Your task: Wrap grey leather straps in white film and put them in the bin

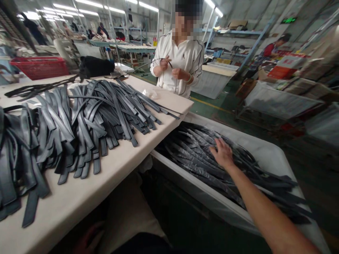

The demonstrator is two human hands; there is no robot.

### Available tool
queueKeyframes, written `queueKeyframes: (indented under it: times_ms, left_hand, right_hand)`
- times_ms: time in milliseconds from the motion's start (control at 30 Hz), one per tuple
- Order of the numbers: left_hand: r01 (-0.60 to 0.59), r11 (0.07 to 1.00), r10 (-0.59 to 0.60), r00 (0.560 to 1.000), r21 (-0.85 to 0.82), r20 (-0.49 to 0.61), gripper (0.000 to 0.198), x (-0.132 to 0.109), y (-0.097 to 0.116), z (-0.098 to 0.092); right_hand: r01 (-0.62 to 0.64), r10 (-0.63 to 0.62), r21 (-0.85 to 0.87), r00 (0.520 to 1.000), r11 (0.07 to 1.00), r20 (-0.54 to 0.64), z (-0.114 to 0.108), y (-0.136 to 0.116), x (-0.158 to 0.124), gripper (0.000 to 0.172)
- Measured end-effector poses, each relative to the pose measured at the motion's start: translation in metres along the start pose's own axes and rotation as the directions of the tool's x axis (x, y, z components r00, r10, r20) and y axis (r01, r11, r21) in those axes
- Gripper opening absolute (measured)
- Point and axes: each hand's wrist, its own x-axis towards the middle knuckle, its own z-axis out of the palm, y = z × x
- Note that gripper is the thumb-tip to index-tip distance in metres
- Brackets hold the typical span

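My right hand [223,152] reaches into a long white bin [267,150], fingers spread over a heap of dark straps [196,150]. Nothing is gripped in it, and whether its fingertips touch the straps is hard to make out. Some of those straps look wrapped in clear plastic. Low in the shadow below the table edge, my left hand [91,235] shows only dimly, its fingers too dark to read. To the left, a thick pile of dark grey flat straps [87,123] with stitched edges covers much of the pale table [127,160], several ends hanging toward me.
A person in a white jacket [178,60] stands beyond the table corner, holding a thin dark strip. A red basket [41,67] and a black bundle [96,67] sit at the table's far side. Behind are another white bin [215,80], shelves and a loaded cart [280,100].
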Motion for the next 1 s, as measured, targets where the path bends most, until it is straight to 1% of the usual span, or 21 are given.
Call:
queueKeyframes:
  times_ms: [67, 133, 233, 300, 400, 467, 533, 567, 633, 700, 767, 833, 900, 1000]
  left_hand:
    - [0.004, 1.0, -0.004, 1.0, 0.025, -0.003, 0.05, -0.001, -0.002, 0.001]
    - [0.009, 0.998, -0.008, 1.0, 0.069, -0.022, 0.052, -0.003, 0.002, 0.003]
    - [0.02, 0.991, -0.014, 0.999, 0.134, -0.04, 0.054, -0.006, 0.014, 0.005]
    - [0.021, 0.988, -0.017, 1.0, 0.155, -0.024, 0.052, -0.009, 0.022, 0.005]
    - [-0.017, 0.991, 0.016, 1.0, 0.134, 0.005, 0.052, -0.011, 0.023, 0.004]
    - [-0.067, 0.993, 0.064, 0.997, 0.098, 0.031, 0.052, -0.011, 0.015, 0.003]
    - [-0.088, 0.993, 0.084, 0.995, 0.074, 0.053, 0.053, -0.011, 0.006, 0.003]
    - [-0.08, 0.994, 0.076, 0.996, 0.074, 0.049, 0.053, -0.01, 0.003, 0.003]
    - [-0.056, 0.993, 0.053, 0.998, 0.101, 0.032, 0.054, -0.01, 0.003, 0.002]
    - [-0.049, 0.99, 0.047, 0.999, 0.133, 0.018, 0.052, -0.01, 0.01, 0.002]
    - [-0.049, 0.987, 0.049, 0.999, 0.155, 0.01, 0.047, -0.009, 0.019, 0.001]
    - [-0.046, 0.985, 0.047, 0.999, 0.164, 0.0, 0.042, -0.008, 0.025, 0.001]
    - [-0.044, 0.983, 0.045, 0.999, 0.181, -0.002, 0.041, -0.006, 0.027, 0.001]
    - [-0.049, 0.975, 0.045, 0.999, 0.215, 0.022, 0.042, -0.001, 0.025, 0.0]
  right_hand:
    - [0.067, -0.067, -0.006, 0.998, 0.998, 0.003, 0.014, -0.009, -0.021, 0.062]
    - [0.08, -0.08, -0.013, 0.997, 0.997, 0.001, 0.029, -0.014, -0.027, 0.064]
    - [0.048, -0.048, -0.014, 0.999, 0.999, 0.0, 0.046, -0.017, -0.017, 0.063]
    - [0.018, -0.018, -0.004, 1.0, 1.0, -0.001, 0.049, -0.019, -0.008, 0.061]
    - [-0.027, 0.027, 0.03, 1.0, 0.999, 0.001, 0.041, -0.025, 0.004, 0.058]
    - [-0.063, 0.063, 0.062, 0.998, 0.996, -0.004, 0.028, -0.033, 0.011, 0.058]
    - [-0.062, 0.065, 0.095, 0.998, 0.994, -0.024, 0.015, -0.043, 0.016, 0.06]
    - [-0.035, 0.039, 0.109, 0.999, 0.993, -0.035, 0.008, -0.048, 0.018, 0.06]
    - [0.063, -0.057, 0.123, 0.997, 0.99, -0.051, -0.003, -0.058, 0.02, 0.062]
    - [0.172, -0.168, 0.121, 0.985, 0.978, -0.046, -0.01, -0.066, 0.021, 0.065]
    - [0.259, -0.26, 0.112, 0.966, 0.959, -0.009, -0.015, -0.07, 0.02, 0.066]
    - [0.325, -0.332, 0.11, 0.942, 0.939, 0.051, -0.017, -0.07, 0.014, 0.058]
    - [0.366, -0.376, 0.103, 0.922, 0.925, 0.096, -0.016, -0.07, 0.002, 0.051]
    - [0.384, -0.388, 0.06, 0.913, 0.922, 0.122, -0.007, -0.069, -0.022, 0.051]
